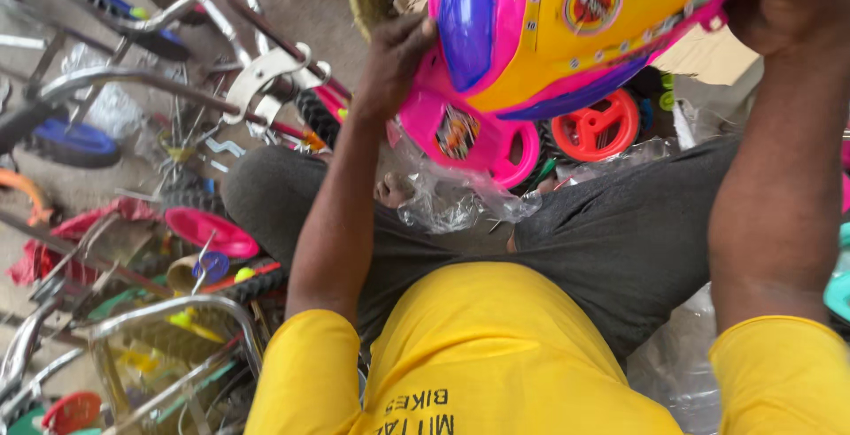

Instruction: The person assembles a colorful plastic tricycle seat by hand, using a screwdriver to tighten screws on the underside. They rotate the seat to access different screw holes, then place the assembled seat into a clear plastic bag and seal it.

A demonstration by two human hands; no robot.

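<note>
Both hands up on a plastic toy panel, with bike parts all over the floor.

Going left to right: chrome frames [133, 81], a blue seat [75, 143], a pink dish [212, 231] and a wire basket [168, 355] are scattered at the left. The left hand [394, 59] is closed around the panel's [549, 37] left edge, fingers curled over the pink rim. The panel is held up over the lap, yellow, pink and blue, with clear wrap [452, 196] hanging under it. An orange wheel [598, 125] sits behind it. The right hand [784, 1] clamps the panel's right edge at the top corner.
</note>
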